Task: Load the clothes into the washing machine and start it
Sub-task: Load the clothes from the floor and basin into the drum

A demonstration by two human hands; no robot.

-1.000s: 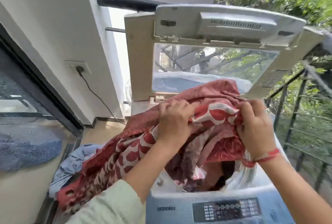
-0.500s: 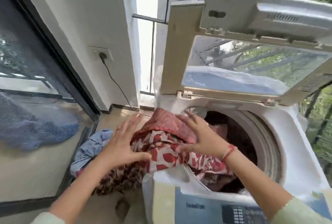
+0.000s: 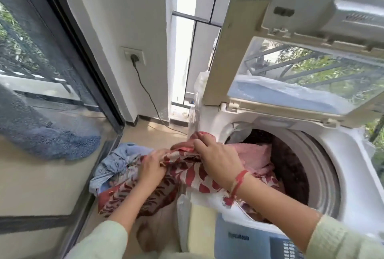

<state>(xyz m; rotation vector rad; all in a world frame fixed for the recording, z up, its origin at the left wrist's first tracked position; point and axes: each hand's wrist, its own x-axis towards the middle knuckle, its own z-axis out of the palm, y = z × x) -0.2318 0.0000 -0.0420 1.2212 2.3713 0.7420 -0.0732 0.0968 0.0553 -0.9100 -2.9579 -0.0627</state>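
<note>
Left hand (image 3: 151,168) and right hand (image 3: 218,160) clutch the red patterned cloth (image 3: 193,177), stretched left-to-right from floor (image 3: 143,134) into washing machine (image 3: 353,175).

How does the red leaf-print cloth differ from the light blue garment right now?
The red leaf-print cloth is patterned; the light blue garment is plain. The cloth drapes over the rim of the washing machine into the drum; the garment lies crumpled beside the machine. The left hand and right hand grip the cloth, not the garment. Both are laundry not fully loaded.
</note>
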